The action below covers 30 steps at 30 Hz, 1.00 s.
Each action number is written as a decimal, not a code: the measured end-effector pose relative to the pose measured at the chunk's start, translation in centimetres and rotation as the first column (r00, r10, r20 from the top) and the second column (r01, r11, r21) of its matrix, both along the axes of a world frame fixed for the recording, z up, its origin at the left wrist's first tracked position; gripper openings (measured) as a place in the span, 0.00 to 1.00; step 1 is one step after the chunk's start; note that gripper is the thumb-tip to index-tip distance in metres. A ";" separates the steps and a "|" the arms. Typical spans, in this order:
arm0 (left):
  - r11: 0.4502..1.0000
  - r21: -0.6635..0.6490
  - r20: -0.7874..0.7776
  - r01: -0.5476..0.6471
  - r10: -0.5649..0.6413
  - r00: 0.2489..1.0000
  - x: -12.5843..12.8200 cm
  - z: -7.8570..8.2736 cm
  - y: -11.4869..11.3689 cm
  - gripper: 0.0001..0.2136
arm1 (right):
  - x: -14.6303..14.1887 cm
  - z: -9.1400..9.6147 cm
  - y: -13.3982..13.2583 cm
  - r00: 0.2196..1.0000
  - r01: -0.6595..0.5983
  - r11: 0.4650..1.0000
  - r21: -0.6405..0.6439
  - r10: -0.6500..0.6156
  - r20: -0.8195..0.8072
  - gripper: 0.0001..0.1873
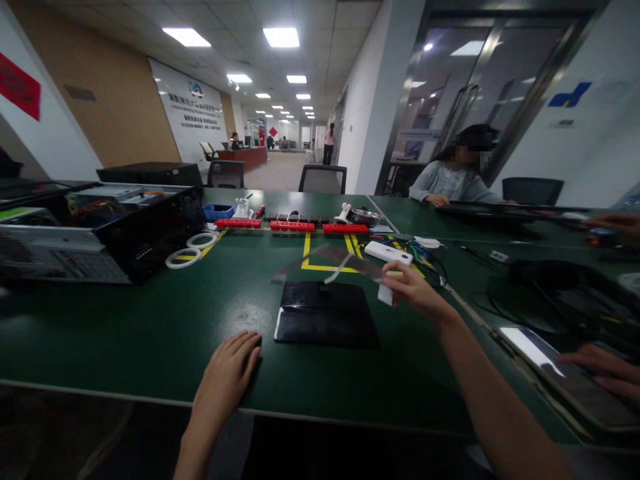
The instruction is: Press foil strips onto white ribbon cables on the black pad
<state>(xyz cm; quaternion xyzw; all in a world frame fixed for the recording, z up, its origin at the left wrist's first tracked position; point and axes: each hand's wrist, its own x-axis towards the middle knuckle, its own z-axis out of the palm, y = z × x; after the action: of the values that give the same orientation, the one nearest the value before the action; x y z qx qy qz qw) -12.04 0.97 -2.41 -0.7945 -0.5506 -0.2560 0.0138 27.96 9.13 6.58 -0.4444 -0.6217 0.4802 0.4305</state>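
Observation:
My left hand (226, 373) lies on the green table (150, 333) near its front edge, fingers stretched out and holding nothing. With its fingers closed, my right hand (414, 291) pinches a thin, motion-blurred strip (357, 265) that reaches left above the table; its kind is unclear. A small white piece (385, 295) shows below the fingertips. Below the strip, a glossy black rectangular plate (325, 323) lies flat between my hands, with a small raised part at its back edge. Just behind my right hand is a white oblong device (388, 253).
An opened computer case (150, 243) stands at left, beside two white rings (183, 259). Red socket strips (292, 227) line the back. Cables (427, 250) spread at back right. A co-worker's hand (603, 367) touches a phone-like slab (565, 380); another person sits across.

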 end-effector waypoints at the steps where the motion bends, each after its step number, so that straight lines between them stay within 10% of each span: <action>1: 1.000 0.004 0.004 0.000 0.000 1.000 0.0 0.0 0.0 0.16 | 0.6 0.1 0.3 0.990 0.118 0.992 0.043 -0.114 -0.089 0.21; 8: 1.000 0.016 0.021 0.011 -0.012 1.000 -0.1 -0.2 -0.1 0.15 | 6.5 -0.7 2.1 0.627 0.698 0.711 -0.084 -0.664 -0.407 0.20; 16: 1.000 0.015 0.045 0.009 -0.009 0.999 0.0 0.0 -0.2 0.15 | 10.9 -3.5 1.8 0.293 0.850 0.379 -0.365 -0.917 -0.271 0.16; 30: 1.000 0.005 0.033 0.004 -0.004 0.999 0.1 0.1 -0.2 0.15 | 10.0 -3.8 2.2 0.226 0.951 0.264 -0.160 -0.949 -0.221 0.16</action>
<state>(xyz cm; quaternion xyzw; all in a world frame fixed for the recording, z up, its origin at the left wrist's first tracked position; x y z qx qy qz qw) -11.96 0.81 -2.27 -0.7911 -0.5486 -0.2705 0.0062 37.99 11.33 2.79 -0.6570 -0.1599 0.1731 0.7161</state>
